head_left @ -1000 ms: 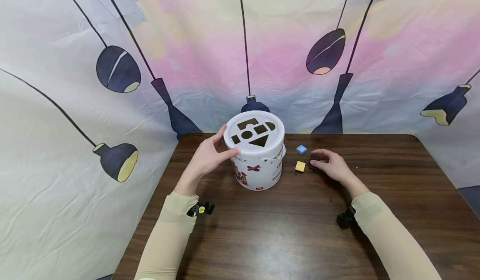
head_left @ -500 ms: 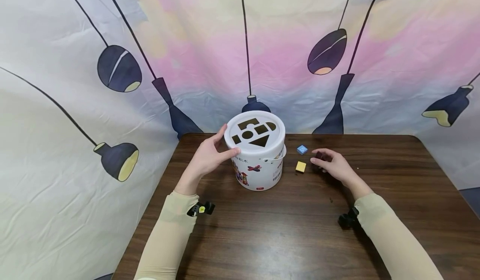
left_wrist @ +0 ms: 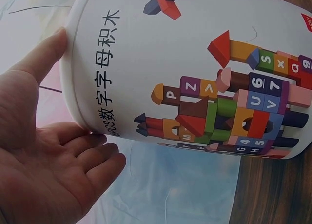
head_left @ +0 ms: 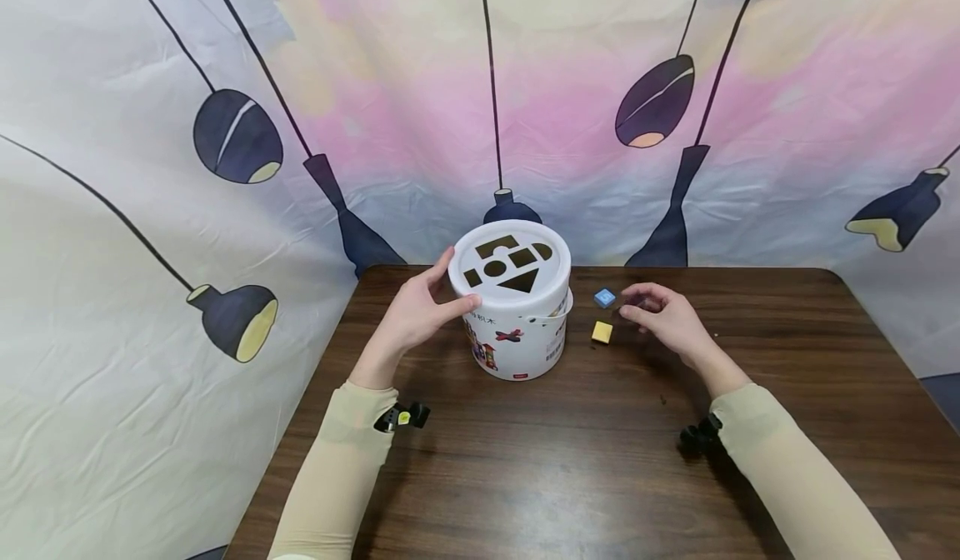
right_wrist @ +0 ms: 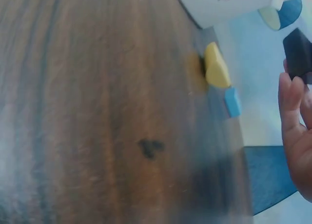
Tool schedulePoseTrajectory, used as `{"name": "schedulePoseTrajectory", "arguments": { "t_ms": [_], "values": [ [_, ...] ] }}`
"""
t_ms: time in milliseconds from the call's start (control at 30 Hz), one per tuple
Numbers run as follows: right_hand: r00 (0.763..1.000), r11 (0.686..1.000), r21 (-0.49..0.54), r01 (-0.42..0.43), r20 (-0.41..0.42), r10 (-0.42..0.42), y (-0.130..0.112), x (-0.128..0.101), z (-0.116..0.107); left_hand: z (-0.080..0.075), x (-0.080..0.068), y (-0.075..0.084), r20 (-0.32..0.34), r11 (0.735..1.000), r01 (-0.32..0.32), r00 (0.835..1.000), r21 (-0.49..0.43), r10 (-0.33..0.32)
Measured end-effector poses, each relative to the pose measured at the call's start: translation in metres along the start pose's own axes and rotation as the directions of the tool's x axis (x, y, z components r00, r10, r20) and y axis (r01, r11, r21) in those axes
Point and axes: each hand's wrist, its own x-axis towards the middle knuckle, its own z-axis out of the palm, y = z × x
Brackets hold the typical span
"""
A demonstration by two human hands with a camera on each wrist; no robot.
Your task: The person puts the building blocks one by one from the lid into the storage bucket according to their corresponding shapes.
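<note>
A white bucket (head_left: 517,327) (left_wrist: 195,72) with a shape-sorter lid (head_left: 510,264) stands on the dark wooden table (head_left: 585,452). My left hand (head_left: 420,310) (left_wrist: 44,170) holds the bucket's rim, thumb on the near side and fingers behind. Right of the bucket, my right hand (head_left: 660,314) pinches a small dark block (head_left: 636,301) (right_wrist: 298,52) lifted off the table. A yellow block (head_left: 602,332) (right_wrist: 216,65) and a blue block (head_left: 604,297) (right_wrist: 232,101) lie on the table between the bucket and that hand.
A printed cloth backdrop (head_left: 225,127) with lamp drawings hangs behind and left of the table. The table's right edge (head_left: 877,335) falls away near the backdrop. Small black wrist mounts (head_left: 401,417) sit at both sleeves.
My right hand has picked the dark block up from the table and raised it slightly toward the blue block. The left hand and bucket have not moved.
</note>
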Motion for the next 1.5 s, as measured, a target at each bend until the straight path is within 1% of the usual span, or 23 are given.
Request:
{"name": "schedulePoseTrajectory", "arguments": {
  "t_ms": [100,233,467,600,667,733,800,867,967,1067,1200,1300,1500],
  "values": [
    [1.0,0.998,0.065,0.021,-0.016,-0.02,-0.01,0.0,0.0,0.0,0.0,0.001,0.0,1.0,0.004,1.0,0.004,-0.004],
    [1.0,0.99,0.137,0.018,0.019,-0.02,-0.022,0.001,0.0,0.0,0.0,0.002,0.002,1.0,0.009,1.0,0.004,-0.009],
    [0.996,0.996,0.084,0.031,0.082,-0.038,-0.038,0.001,-0.003,-0.001,-0.001,0.003,-0.001,1.0,0.013,1.0,0.004,-0.013],
    [0.991,0.993,0.107,0.056,0.119,-0.068,-0.047,0.0,-0.006,0.0,-0.001,0.002,-0.002,1.0,0.012,1.0,0.006,-0.012],
    [0.989,0.991,0.113,0.07,0.119,-0.083,-0.051,-0.002,-0.007,0.0,-0.001,0.002,-0.002,1.0,0.012,1.0,0.004,-0.012],
    [0.99,0.986,0.145,0.076,0.11,-0.093,-0.054,-0.002,-0.007,0.0,-0.001,0.003,-0.002,1.0,0.013,1.0,0.003,-0.013],
    [0.991,0.98,0.182,0.082,0.089,-0.1,-0.058,-0.002,-0.007,0.0,-0.001,0.003,-0.003,1.0,0.015,1.0,0.004,-0.015],
    [0.992,0.975,0.196,0.1,0.06,-0.113,-0.061,-0.001,-0.007,0.0,-0.001,0.003,-0.004,1.0,0.016,1.0,0.007,-0.016],
    [0.989,0.975,0.179,0.134,0.034,-0.142,-0.068,0.001,-0.007,-0.001,-0.001,0.002,-0.006,1.0,0.019,1.0,0.01,-0.019],
    [0.981,0.973,0.15,0.175,0.055,-0.185,-0.075,0.003,-0.007,-0.001,-0.001,0.002,-0.003,1.0,0.018,1.0,0.007,-0.018],
    [0.969,0.964,0.164,0.211,0.096,-0.228,-0.087,0.008,-0.005,-0.001,-0.001,0.001,-0.002,1.0,0.014,1.0,0.006,-0.014],
    [0.967,0.96,0.176,0.216,0.099,-0.235,-0.096,0.01,-0.002,-0.001,-0.001,0.001,-0.003,1.0,0.013,1.0,0.01,-0.013],
    [0.966,0.965,0.089,0.247,0.057,-0.252,-0.114,0.015,0.008,-0.001,-0.001,0.002,-0.006,1.0,0.019,1.0,0.015,-0.019]
  ]
}}
